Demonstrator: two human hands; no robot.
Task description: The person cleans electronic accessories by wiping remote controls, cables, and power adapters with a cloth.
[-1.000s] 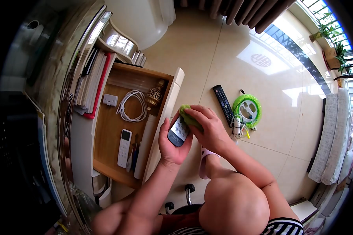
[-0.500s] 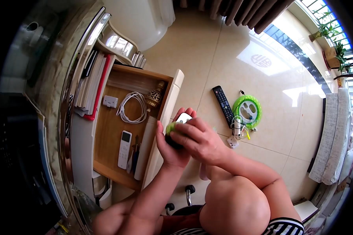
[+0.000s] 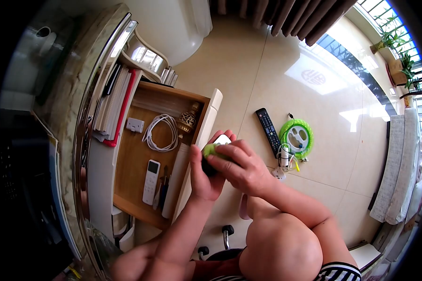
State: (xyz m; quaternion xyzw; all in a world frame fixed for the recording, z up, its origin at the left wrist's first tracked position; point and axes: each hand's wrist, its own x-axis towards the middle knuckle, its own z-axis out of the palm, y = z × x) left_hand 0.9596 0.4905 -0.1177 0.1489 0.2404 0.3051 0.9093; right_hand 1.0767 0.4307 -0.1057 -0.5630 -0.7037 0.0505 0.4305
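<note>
In front of the open drawer, my left hand cups a small dark object with a white end; most of it is hidden by my fingers. My right hand is closed over its top, the fingers pressing a soft-looking green piece against it. Whether that green piece is a cloth or a sponge I cannot tell. Inside the drawer lie a white remote control, a coiled white cable, a white plug adapter, a gold ornamental bottle and a few slim tools.
On the tiled floor are a black remote control, a green-rimmed ring-shaped item and a white power strip with cords. Books stand beside the drawer. A chair caster is below. Curtains hang at the top.
Both hands stay together on the object, with the right fingers shifted slightly over it. The whole view has moved a little, so things appear slightly lower and further right.
</note>
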